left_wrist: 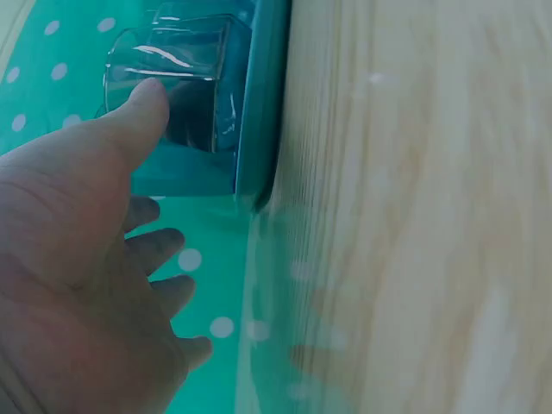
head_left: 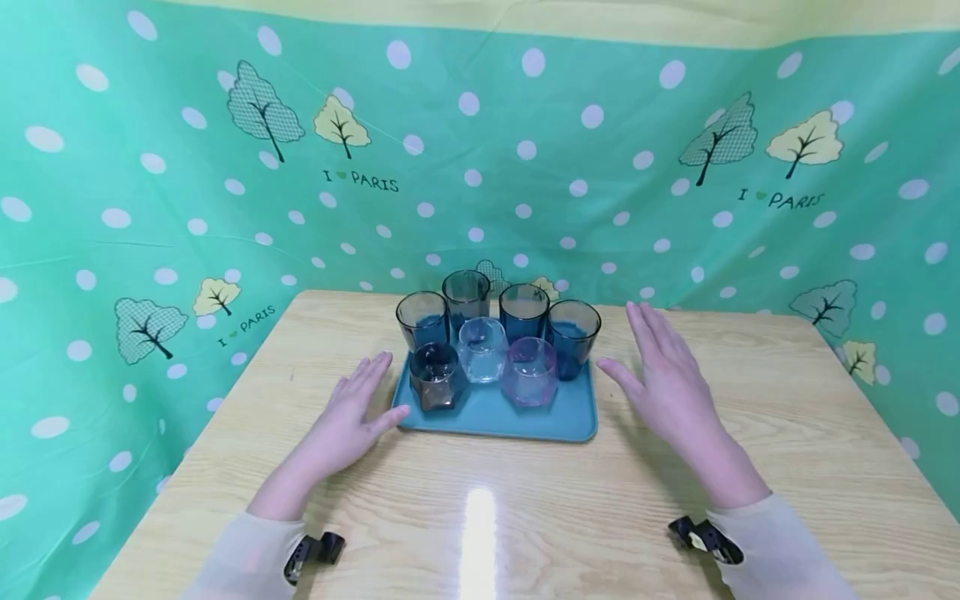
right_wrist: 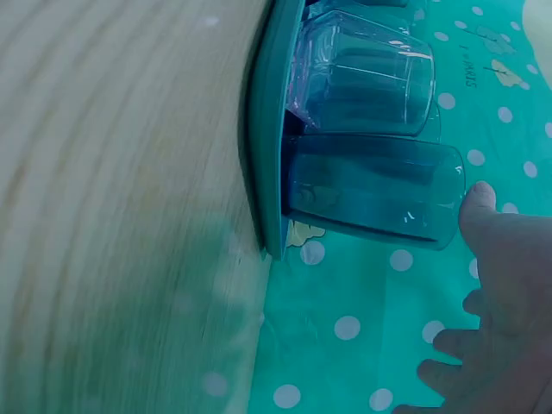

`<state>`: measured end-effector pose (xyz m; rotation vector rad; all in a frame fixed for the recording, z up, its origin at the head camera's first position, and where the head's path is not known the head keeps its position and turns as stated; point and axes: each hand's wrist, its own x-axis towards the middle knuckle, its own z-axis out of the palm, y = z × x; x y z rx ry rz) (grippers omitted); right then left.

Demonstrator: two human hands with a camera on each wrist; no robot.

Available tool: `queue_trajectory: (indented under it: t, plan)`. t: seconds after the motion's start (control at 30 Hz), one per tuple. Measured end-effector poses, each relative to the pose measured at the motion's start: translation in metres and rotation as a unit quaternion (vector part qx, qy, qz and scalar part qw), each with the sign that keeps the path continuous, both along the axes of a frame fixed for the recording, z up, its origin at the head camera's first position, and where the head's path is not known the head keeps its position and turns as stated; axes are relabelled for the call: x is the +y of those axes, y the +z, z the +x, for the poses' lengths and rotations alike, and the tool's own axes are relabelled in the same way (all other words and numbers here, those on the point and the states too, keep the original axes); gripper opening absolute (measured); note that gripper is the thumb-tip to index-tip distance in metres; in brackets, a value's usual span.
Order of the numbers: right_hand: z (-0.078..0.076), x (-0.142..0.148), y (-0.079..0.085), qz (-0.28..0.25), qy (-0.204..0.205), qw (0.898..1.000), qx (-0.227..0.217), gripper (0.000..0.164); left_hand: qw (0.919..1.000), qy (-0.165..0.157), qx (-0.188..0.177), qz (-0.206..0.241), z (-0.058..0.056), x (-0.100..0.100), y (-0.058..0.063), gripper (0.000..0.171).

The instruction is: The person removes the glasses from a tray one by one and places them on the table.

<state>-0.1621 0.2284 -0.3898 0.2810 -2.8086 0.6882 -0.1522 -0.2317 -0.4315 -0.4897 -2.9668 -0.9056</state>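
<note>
A blue tray (head_left: 487, 421) lies on the table with several glasses on it. Tall blue-tinted glasses, such as the rightmost one (head_left: 573, 333), stand along its back. In front of them are three short faceted glasses: a dark one (head_left: 437, 379), a clear one (head_left: 482, 350) and a pinkish one (head_left: 529, 372). My left hand (head_left: 341, 421) is beside the tray's left edge, fingers extended and thumb toward the dark glass. To the right of the tray, my right hand (head_left: 671, 387) is held with fingers extended, its thumb near the rightmost tall glass (right_wrist: 375, 190). Neither hand holds anything.
The tray sits toward the back of a light wooden table (head_left: 375, 508). A green polka-dot cloth (head_left: 525, 192) with printed trees hangs behind and at both sides. A bright reflection shows on the tabletop in front of the tray.
</note>
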Motion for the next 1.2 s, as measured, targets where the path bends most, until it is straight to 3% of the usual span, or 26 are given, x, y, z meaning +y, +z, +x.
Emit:
queue_trajectory:
  t: [0.4,0.63,1.0,1.2]
  plan:
    - [-0.013,-0.011,0.006,-0.054,0.019,0.998,-0.004,0.093,0.9988,-0.008,-0.021,0.044,0.001,0.0,-0.016,0.097]
    - [-0.02,-0.018,0.011,-0.096,0.019,0.995,-0.027,0.092,0.9987,-0.01,-0.012,0.049,0.001,-0.003,-0.024,0.098]
    - [-0.039,-0.025,0.011,-0.212,0.066,0.971,-0.089,0.095,0.9984,-0.024,0.007,0.05,0.003,0.0,-0.031,0.096]
    - [-0.045,-0.028,0.008,-0.224,0.091,0.965,-0.099,0.099,0.9985,-0.024,0.008,0.048,0.004,0.0,-0.032,0.094]
